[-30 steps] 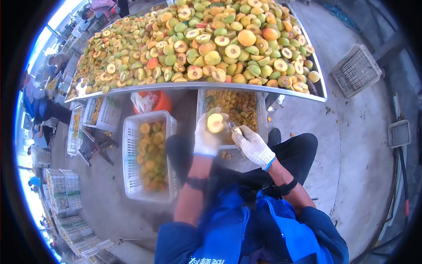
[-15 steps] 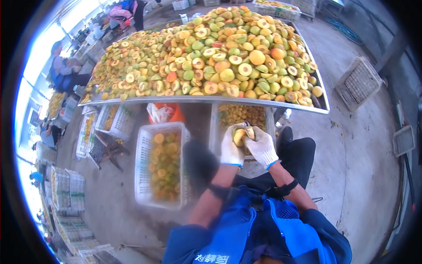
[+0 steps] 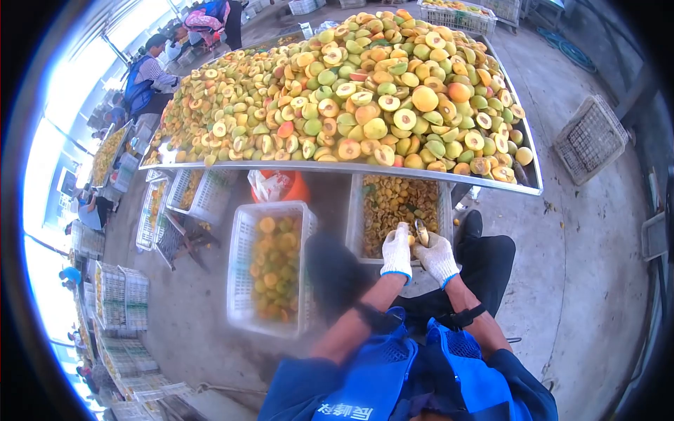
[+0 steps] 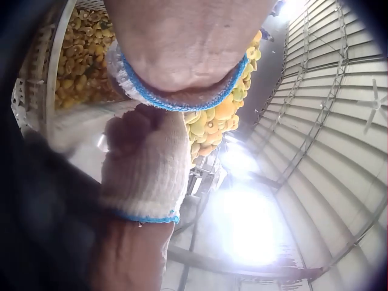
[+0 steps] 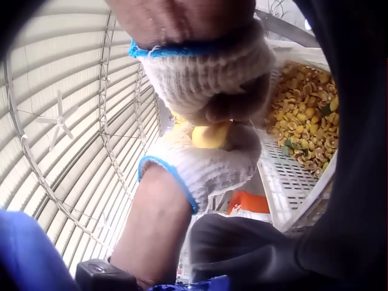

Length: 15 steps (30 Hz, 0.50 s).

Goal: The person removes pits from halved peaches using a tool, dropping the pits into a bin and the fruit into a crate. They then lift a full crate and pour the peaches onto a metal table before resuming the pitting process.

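Note:
Both hands wear white knit gloves with blue cuffs and meet at the near rim of the white crate (image 3: 356, 235) of small brownish fruit pieces. My left hand (image 3: 397, 252) grips a yellow apricot (image 5: 210, 136), which shows between the two hands in the right wrist view. The right hand (image 3: 437, 258) holds a small metal tool (image 3: 422, 231) with a rounded end pointing up and away from me; its handle is hidden in the glove. In the left wrist view the fingers of the right hand (image 4: 145, 163) are curled, and the fruit is hidden there.
A metal-rimmed table (image 3: 337, 167) heaped with halved and whole apricots stands in front. Left of my leg sits a white crate (image 3: 236, 274) of apricots, with an orange bucket (image 3: 297, 188) behind it. Another crate (image 3: 592, 140) lies to the right. People work at far left.
The hands, apart one second ago with a cut apricot face up in the left, came together and moved lower over the near crate rim. The head view has shifted, showing more at the far left.

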{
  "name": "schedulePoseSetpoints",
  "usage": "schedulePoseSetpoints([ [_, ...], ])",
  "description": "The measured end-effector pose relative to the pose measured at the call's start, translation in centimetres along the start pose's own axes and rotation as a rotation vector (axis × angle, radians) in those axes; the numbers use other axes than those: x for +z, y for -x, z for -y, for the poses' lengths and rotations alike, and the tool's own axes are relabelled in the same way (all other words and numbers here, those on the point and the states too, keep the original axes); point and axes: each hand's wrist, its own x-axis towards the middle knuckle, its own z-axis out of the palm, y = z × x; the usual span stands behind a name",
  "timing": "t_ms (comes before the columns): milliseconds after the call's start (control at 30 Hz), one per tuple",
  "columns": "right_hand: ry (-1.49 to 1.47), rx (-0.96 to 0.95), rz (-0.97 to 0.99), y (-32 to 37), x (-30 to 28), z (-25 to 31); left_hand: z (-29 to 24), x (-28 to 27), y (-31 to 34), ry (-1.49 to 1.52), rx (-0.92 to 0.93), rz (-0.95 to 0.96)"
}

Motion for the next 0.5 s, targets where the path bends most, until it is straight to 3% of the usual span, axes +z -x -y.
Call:
schedulePoseSetpoints([
  [200, 0.101, 0.032, -0.1, -0.9, 0.5, -1.3, 0.7, 0.1, -1.0, -0.297, 0.127, 0.014],
  [267, 0.496, -0.128, -0.16, -0.9, 1.0, -1.1, 1.6, 0.2, -2.5, -0.356, 0.136, -0.055],
  [300, 0.56, -0.157, -0.17, -1.1, 1.2, -1.2, 1.2, 0.5, -2.0, -0.354, 0.16, -0.091],
  [400, 0.633, -0.221, -0.236, -2.2, 1.8, -3.4, 1.2, 1.0, -2.5, -0.221, 0.174, -0.107],
  [500, 0.366, -0.113, -0.27, -1.8, 0.7, -1.2, 0.4, 0.6, -4.1, 0.089, -0.048, -0.143],
])
